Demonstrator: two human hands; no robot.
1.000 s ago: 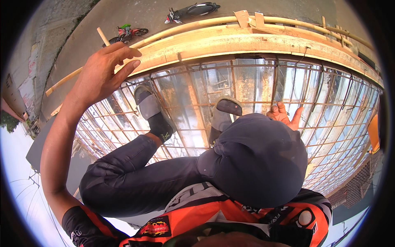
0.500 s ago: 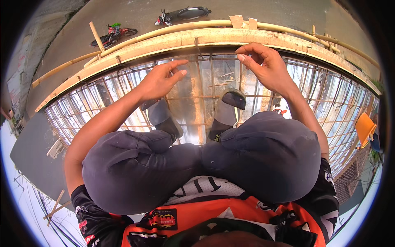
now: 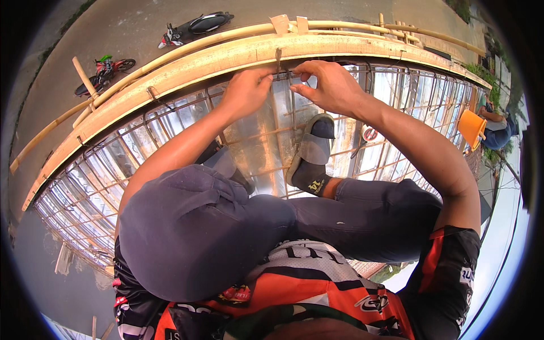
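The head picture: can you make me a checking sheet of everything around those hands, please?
Surface: shiny sheets under a grid of metal bars.
Job's things: the bars, beside a long wooden board.
Clutter: a few pale pieces, maybe wood, at lower left.
Hands: left hand and right hand close together by the board, fingers bent; any grip is unclear.
Cables: dark overhead lines against the sky at right.
Surroundings: two motorbikes beyond the board; orange thing and another person at right.
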